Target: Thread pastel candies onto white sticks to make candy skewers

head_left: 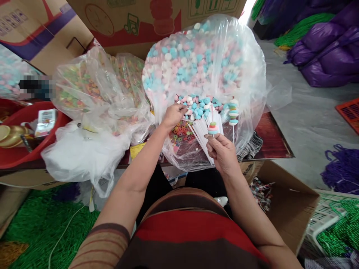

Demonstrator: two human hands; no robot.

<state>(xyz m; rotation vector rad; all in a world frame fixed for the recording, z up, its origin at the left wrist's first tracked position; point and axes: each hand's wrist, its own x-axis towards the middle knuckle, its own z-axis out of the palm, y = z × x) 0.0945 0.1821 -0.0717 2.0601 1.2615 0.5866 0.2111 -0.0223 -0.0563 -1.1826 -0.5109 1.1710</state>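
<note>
My right hand (224,151) grips the lower end of a candy skewer (212,128), held upright. A few pink, blue, orange and green pieces are threaded on it, and bare stick shows above them. My left hand (174,116) reaches to the edge of loose pink, blue and white candies (200,106), its fingertips pinched on a white candy (185,111). Below that hand lie small coloured ring candies (182,131). White sticks (199,135) fan out between the hands. Another candy skewer (233,115), with several stacked pieces, lies right of my right hand.
A large clear bag (196,59) of candies fills the back of the table, against a cardboard box (134,22). Bags of ring candies (92,80) and a red basin (30,149) stand left. An open carton (291,201) sits below the table's right end (276,140).
</note>
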